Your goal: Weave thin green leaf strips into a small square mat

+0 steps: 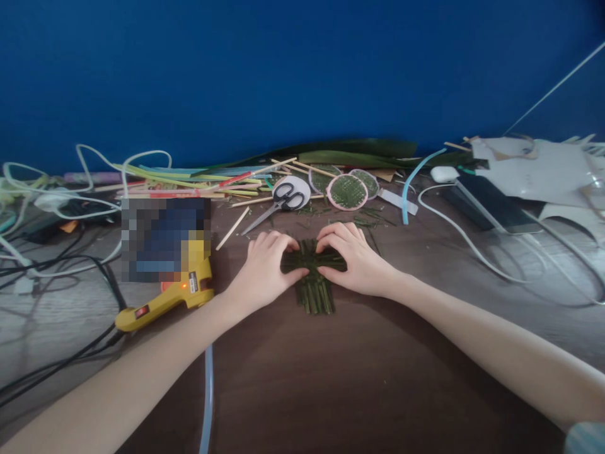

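Observation:
On the dark table lies a small cross-shaped weave of green leaf strips (316,296), its strip ends spreading toward me and to both sides. My left hand (269,261) grips its left side, thumb in front and fingers curled behind. From the right, my right hand (352,258) pinches the other side the same way. Both hands partly hide the side strips. Beyond them lie scissors (278,205) with black handles, and round woven green discs, one with a pink rim (347,192).
A yellow glue gun (165,309) with an orange light lies left, beside a blurred-out patch. White and black cables (101,271) tangle at far left. Thin sticks and strips (212,183) and long green leaves (350,151) line the blue wall. A phone-like dark slab (496,205) lies right.

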Motion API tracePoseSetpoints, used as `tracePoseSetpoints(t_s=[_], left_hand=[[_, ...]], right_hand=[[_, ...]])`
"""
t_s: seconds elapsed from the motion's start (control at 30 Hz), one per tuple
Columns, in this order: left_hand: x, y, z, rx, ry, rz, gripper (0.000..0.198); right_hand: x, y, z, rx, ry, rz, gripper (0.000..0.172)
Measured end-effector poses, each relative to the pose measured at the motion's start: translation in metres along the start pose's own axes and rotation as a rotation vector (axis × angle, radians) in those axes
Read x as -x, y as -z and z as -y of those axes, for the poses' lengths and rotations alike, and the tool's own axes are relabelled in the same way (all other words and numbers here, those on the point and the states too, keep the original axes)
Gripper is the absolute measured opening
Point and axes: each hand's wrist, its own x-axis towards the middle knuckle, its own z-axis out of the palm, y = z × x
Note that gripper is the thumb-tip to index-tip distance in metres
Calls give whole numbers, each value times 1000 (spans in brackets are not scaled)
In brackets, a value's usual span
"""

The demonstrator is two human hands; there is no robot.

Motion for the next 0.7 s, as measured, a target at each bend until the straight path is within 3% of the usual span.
tracePoseSetpoints(t_s=[0.7], left_hand=[[-1,0,0,-4,-17,8,27]], right_hand=[[0,-1,0,22,1,-7,23]])
